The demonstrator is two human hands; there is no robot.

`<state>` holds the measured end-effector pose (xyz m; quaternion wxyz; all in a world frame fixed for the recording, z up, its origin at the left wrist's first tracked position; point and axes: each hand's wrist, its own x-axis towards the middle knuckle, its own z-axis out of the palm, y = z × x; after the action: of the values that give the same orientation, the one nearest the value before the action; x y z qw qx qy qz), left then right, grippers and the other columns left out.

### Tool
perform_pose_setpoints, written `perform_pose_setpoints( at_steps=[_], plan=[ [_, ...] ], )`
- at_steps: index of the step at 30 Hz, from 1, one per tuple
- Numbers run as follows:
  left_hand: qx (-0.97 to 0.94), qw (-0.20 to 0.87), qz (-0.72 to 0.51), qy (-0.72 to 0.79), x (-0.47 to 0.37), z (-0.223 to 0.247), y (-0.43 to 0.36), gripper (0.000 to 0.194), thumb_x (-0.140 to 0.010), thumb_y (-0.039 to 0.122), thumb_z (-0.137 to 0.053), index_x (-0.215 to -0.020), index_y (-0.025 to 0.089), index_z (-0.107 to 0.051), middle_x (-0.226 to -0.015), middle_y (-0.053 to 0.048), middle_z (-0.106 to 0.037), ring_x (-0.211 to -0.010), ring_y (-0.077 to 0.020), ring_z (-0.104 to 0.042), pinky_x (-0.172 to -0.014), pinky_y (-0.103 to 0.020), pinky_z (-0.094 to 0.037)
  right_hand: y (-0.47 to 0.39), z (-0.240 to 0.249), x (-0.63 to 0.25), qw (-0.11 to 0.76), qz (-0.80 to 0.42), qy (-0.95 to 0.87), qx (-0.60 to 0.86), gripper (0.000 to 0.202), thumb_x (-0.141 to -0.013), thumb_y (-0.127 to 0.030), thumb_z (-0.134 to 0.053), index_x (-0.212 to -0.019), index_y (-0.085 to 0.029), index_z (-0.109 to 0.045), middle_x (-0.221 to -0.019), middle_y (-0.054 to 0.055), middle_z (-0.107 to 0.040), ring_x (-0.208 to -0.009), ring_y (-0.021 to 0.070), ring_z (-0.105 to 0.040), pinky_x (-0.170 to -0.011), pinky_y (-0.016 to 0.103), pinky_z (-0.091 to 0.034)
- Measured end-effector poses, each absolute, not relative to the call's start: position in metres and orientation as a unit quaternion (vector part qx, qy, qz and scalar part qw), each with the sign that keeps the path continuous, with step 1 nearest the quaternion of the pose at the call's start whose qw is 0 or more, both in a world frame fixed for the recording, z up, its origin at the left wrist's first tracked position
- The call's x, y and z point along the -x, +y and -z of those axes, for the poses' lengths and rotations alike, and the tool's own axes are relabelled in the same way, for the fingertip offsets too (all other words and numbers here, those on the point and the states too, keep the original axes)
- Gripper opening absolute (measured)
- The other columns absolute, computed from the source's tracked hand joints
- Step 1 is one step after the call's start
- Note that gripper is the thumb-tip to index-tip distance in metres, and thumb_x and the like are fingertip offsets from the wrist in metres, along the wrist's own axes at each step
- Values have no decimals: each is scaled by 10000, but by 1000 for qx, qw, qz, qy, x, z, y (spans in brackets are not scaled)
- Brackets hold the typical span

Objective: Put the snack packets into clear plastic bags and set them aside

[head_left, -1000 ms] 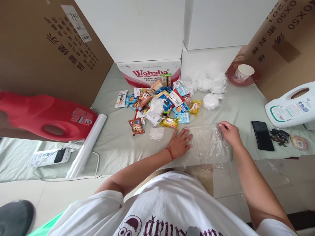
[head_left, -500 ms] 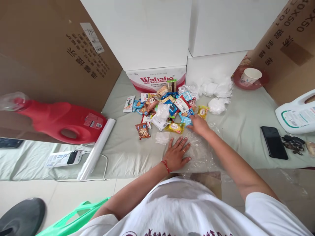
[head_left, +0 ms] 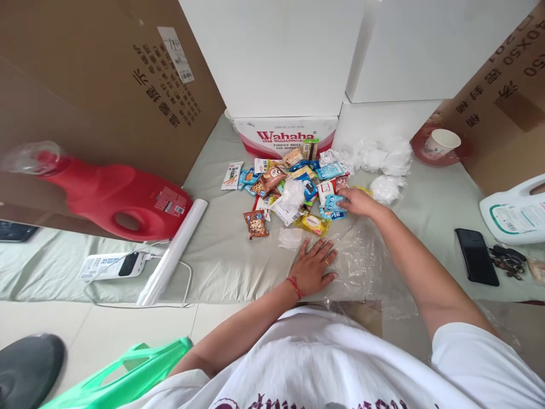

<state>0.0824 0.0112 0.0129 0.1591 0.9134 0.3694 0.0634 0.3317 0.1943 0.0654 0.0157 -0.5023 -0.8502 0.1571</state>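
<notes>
A mound of wrapped snacks lies on the cloth in front of me. At its right side, the fingers of my right hand [head_left: 356, 201] are closed on the edge of a light blue snack packet [head_left: 333, 201]. Another blue packet [head_left: 334, 215] shows just below it. My left hand [head_left: 313, 266] rests flat with fingers spread, close to a small white plastic piece [head_left: 290, 238] and a clear plastic sheet [head_left: 357, 258]. Between the hands and the mound sits a yellow snack packet [head_left: 313, 224]. A brown snack packet [head_left: 256, 224] lies apart at the left.
Behind the snacks stands a Wahaha carton [head_left: 289, 133], with crumpled white plastic bags [head_left: 385, 162] to its right. A red jug [head_left: 123, 199] and a plastic roll [head_left: 174, 253] lie left. Rightward are a paper cup [head_left: 443, 143], a phone [head_left: 477, 255] and a white bottle [head_left: 515, 210].
My right hand has shifted slightly right and away from me, and the light blue packet at its fingertips now overlaps the other blue one. My left hand stays flat; the view has shifted a little.
</notes>
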Motion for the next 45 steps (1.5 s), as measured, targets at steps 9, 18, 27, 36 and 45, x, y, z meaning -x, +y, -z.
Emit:
perform_pose_setpoints(
  at_steps=[9,18,27,36,45],
  plan=[
    [-915,155,-68,367,-82,-15,11,782,-968,733,-343,-1586,256,-386,-1698,-81,-301,-1575,-317,-239,-1264,-668,-60,174,-57,-336,-52,-196,-814,544,329,-870,-319,-710,-1169,-183,-722,-1125,105,-745,-977,258,-686,-847,304,-495],
    [-909,189,-17,372,-71,-17,12,1171,-728,926,-524,-1634,229,-271,-1731,-165,-120,-1598,-397,-93,-1181,-765,112,170,-62,-322,-65,-170,-818,545,433,-767,-311,-824,-1164,-183,-711,-1279,128,-672,-1083,263,-651,-882,297,-494],
    [-867,184,35,462,-65,-21,4,1297,-600,889,-699,-1642,251,-263,-1738,-181,-55,-1580,-485,-26,-1164,-807,37,142,-109,-326,-19,-67,-782,619,180,-869,-291,-670,-1023,-200,-681,-1009,108,-731,-925,275,-649,-740,317,-428],
    [-853,207,50,477,-61,-24,8,1305,-603,856,-731,-1649,260,-229,-1737,-166,14,-1578,-490,-58,-1135,-842,51,11,-118,-336,130,35,-840,525,200,-1016,-300,-492,-954,-257,-678,-1040,111,-740,-858,257,-597,-790,422,-421],
    [-852,205,61,478,-63,-27,11,1305,-586,813,-783,-1646,275,-245,-1743,-156,-10,-1571,-516,35,-1130,-853,23,-29,-83,-348,70,-192,-869,451,340,-1057,-306,-401,-1151,-303,-727,-1062,93,-744,-907,243,-650,-805,418,-509]
  ],
)
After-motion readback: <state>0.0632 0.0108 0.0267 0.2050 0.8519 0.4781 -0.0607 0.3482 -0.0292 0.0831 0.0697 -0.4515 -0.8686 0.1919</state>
